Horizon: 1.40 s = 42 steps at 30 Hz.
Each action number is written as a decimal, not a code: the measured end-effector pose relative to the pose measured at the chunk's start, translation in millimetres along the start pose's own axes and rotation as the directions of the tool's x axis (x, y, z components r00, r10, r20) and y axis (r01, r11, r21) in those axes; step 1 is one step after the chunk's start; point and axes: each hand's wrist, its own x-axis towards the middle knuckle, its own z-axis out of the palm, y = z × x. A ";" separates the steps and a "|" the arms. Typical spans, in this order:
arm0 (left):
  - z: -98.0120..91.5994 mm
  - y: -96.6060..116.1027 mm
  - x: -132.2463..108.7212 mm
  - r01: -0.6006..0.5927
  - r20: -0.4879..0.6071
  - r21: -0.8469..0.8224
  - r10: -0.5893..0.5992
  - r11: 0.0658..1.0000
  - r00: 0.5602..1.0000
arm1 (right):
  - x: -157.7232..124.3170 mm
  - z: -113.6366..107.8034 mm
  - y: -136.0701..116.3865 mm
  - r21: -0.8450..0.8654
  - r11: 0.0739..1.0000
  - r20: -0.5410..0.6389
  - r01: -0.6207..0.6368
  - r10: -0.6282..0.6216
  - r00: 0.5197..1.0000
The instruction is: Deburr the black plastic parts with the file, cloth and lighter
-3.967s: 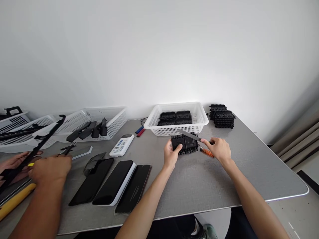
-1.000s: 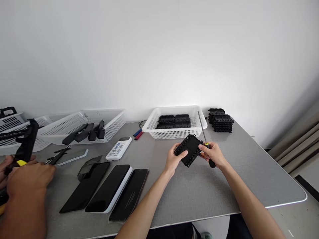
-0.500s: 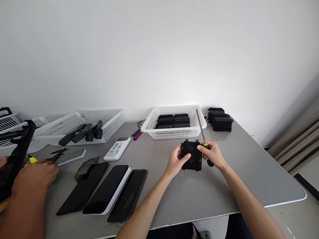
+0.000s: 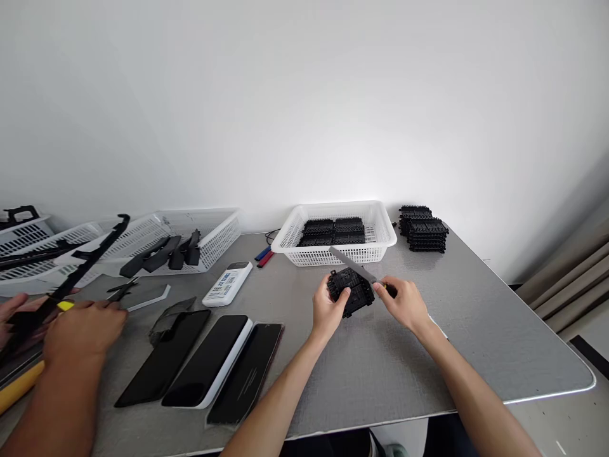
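My left hand grips a black ribbed plastic part by its left side, the thumb lying on its face. The part is tilted over the table. In my right hand is a flat file with a dark handle, its blade pointing up and left over the part's upper edge. Behind them, a white basket holds several similar black parts. More such parts stand stacked to the basket's right.
On the left, another person's hands hold a long black piece. Three dark phone-like slabs, a white device and baskets with black pieces lie between. The grey table's edge runs along the right front.
The black part has turned and tilted in my left hand. The file has swung from pointing up to lying slantwise over the part. The other person's long black piece now shows more fully.
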 end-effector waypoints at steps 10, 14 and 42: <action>0.7 0.9 1.9 -0.040 -0.004 0.005 0.040 0.999 0.999 | -7.4 5.3 -9.8 -0.330 0.938 0.093 0.101 -0.074 0.993; -0.3 0.3 2.8 -0.003 0.005 -0.007 0.003 1.000 1.000 | -8.4 5.4 -12.9 -0.308 0.951 0.083 0.038 -0.013 0.997; -4.1 1.6 5.8 -0.038 0.003 0.085 0.038 0.996 0.999 | -15.9 15.9 -22.6 -0.370 0.929 0.066 0.028 -0.003 0.998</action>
